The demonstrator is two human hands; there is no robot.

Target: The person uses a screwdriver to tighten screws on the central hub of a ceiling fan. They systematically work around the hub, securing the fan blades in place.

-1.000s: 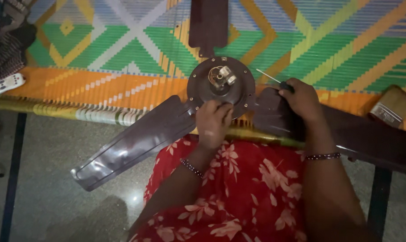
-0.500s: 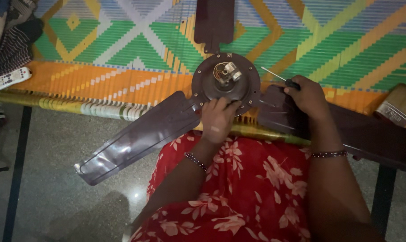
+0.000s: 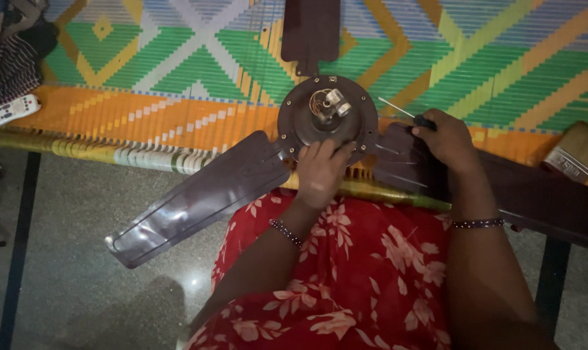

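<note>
Bright woven matting in green, orange and yellow carries a dark brown ceiling fan, its round hub just before the person's lap. Left hand rests on the hub's near rim, fingers spread flat. Right hand is wrapped around what looks like a screwdriver, beside the hub.

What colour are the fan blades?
Dark brown, glossy fan blades, clearest in the head view.
</note>
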